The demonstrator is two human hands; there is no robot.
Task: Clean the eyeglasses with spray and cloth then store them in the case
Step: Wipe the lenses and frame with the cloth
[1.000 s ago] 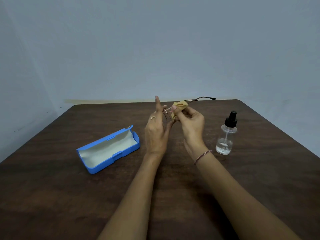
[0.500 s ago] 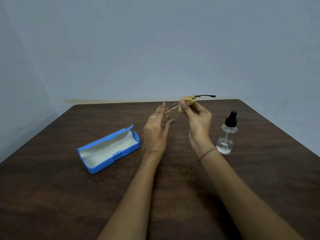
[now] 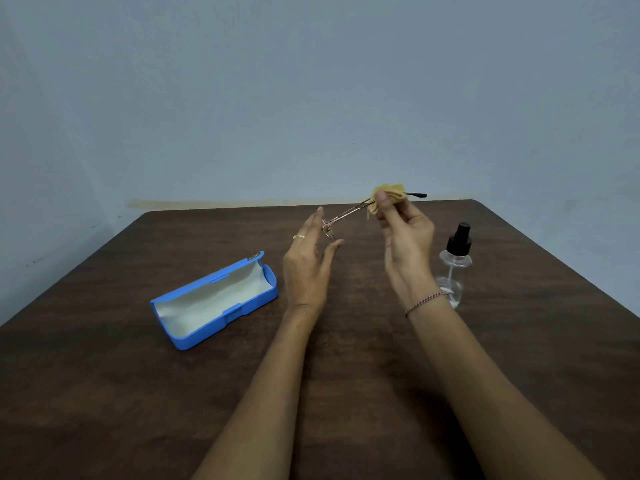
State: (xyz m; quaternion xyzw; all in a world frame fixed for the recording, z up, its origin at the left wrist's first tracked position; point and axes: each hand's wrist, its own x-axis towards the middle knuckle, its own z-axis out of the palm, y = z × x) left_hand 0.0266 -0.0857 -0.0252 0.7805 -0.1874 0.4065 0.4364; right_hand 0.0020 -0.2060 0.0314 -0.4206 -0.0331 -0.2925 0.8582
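Above the middle of the dark wooden table [image 3: 104, 393], the person's left hand [image 3: 306, 268] pinches the front of the eyeglasses [image 3: 346, 213] between thumb and fingers, while the right hand [image 3: 407, 244] pinches a small yellow cloth [image 3: 388, 195] around the outstretched temple arm, whose dark tip pokes out toward the far edge. The blue case [image 3: 214, 303] lies open on the table to the left of the left hand, pale lining up, well apart from both hands. The spray bottle [image 3: 455, 268] stands upright just beside the right wrist. Bare tabletop spreads wide in front, toward the near edge
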